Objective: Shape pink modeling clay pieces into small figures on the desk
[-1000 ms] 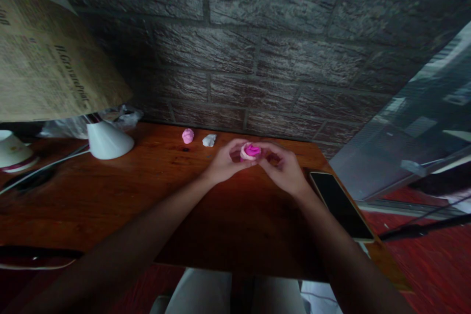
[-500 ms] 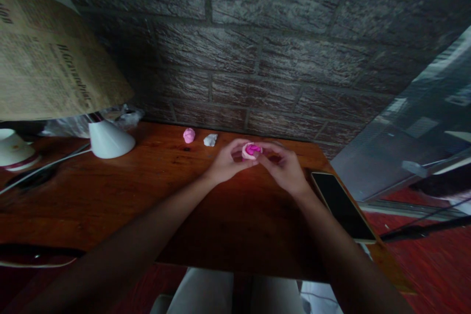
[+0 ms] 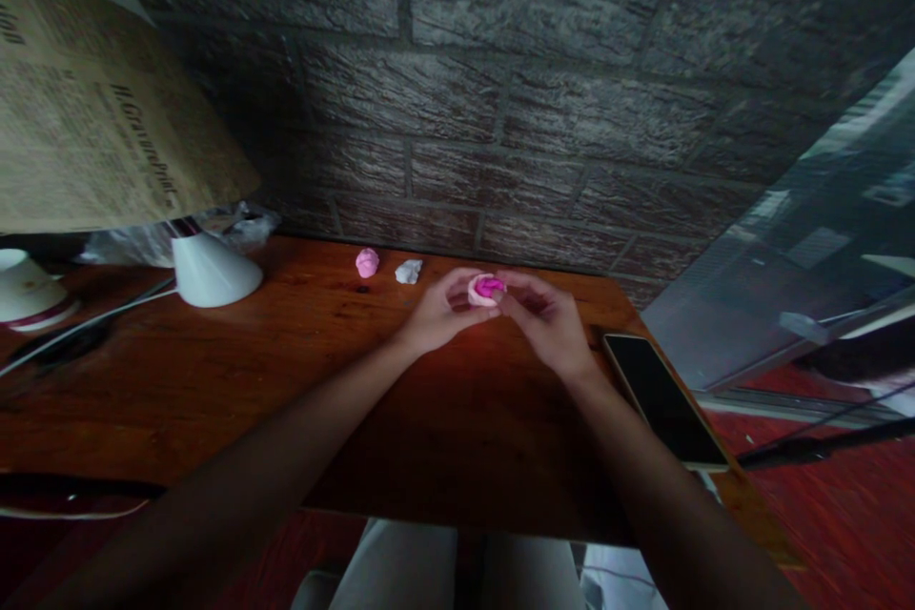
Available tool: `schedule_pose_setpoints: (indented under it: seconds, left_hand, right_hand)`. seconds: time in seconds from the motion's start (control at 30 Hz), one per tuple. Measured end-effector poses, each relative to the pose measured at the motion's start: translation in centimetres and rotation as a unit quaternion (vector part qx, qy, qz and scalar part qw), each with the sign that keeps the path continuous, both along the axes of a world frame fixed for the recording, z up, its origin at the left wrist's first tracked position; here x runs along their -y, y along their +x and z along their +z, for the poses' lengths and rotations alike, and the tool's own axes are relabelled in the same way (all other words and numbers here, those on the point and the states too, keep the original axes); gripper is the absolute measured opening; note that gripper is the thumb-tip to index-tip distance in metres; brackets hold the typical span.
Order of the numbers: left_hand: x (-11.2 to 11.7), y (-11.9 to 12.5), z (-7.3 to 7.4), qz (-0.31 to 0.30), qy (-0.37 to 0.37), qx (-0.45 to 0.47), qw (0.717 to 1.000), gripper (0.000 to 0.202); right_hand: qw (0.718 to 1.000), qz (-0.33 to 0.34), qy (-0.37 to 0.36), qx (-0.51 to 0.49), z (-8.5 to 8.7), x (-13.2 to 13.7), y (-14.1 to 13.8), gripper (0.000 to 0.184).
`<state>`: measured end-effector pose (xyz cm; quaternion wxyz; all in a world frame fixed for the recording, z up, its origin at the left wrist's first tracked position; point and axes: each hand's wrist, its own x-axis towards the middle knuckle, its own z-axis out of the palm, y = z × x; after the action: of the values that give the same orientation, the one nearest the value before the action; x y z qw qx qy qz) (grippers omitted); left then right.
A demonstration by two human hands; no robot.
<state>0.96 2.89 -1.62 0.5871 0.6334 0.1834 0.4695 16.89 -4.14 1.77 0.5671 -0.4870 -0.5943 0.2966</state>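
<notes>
Between my two hands, above the wooden desk, is a small lump of pink clay (image 3: 489,289), pale pink around the outside with bright magenta in the middle. My left hand (image 3: 443,310) grips it from the left, fingers behind and thumb in front. From the right, my right hand (image 3: 554,319) pinches it, the thumb tip against the magenta part. Farther back on the desk lie a pink clay lump (image 3: 367,263) and, beside it, a white clay lump (image 3: 409,272).
A lamp with a newsprint shade (image 3: 121,114) and white base (image 3: 214,272) stands at the left, near a paper cup (image 3: 32,291) and crumpled clear plastic (image 3: 129,245). At the desk's (image 3: 286,343) right edge lies a phone (image 3: 664,400). A stone-patterned wall (image 3: 464,95) rises behind.
My right thumb has shifted slightly over the magenta middle, and the clay lump has tilted a little. My left hand has barely moved.
</notes>
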Motion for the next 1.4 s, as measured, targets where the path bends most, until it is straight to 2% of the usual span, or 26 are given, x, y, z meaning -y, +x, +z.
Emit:
schedule_pose_setpoints:
  seconds: [0.23,0.37,0.57,0.67,0.8,1.03,1.17,1.4]
  left_hand:
    - [-0.4,0.1,-0.5,-0.005,-0.029,0.014,0.999,0.057]
    - [-0.7,0.0,-0.5,-0.002,-0.031,-0.010,0.999,0.056]
    - [-1.5,-0.2,-1.4,-0.007,-0.017,-0.004,1.000,0.055]
    - [-1.8,-0.2,-1.7,0.000,-0.003,0.001,1.000,0.055]
    - [-1.7,-0.3,-1.7,0.009,-0.003,-0.015,1.000,0.053]
    - [-0.8,-0.3,-0.9,-0.001,0.007,-0.030,1.000,0.051]
    - [-0.6,-0.3,-0.5,-0.015,-0.002,-0.022,1.000,0.053]
    - [-0.4,-0.3,-0.3,0.006,0.000,-0.030,1.000,0.050]
  right_hand:
    - [0.997,-0.071,-0.008,-0.018,0.3,-0.1,0.2,0.057]
    - [0.997,-0.059,-0.049,0.001,-0.3,-0.5,0.6,0.073]
    - [0.994,0.050,-0.097,0.007,-1.5,-0.8,0.1,0.066]
    - [0.991,0.068,-0.115,-0.007,-1.7,-0.8,-0.1,0.065]
    - [0.991,0.050,-0.121,-0.007,-1.8,-0.9,-0.4,0.058]
    - [0.997,-0.004,-0.079,-0.016,-1.7,-1.1,-0.8,0.056]
    - [0.996,0.002,-0.090,-0.028,-1.4,-0.9,-0.3,0.057]
    - [0.996,-0.008,-0.074,-0.049,0.0,-0.3,-0.2,0.059]
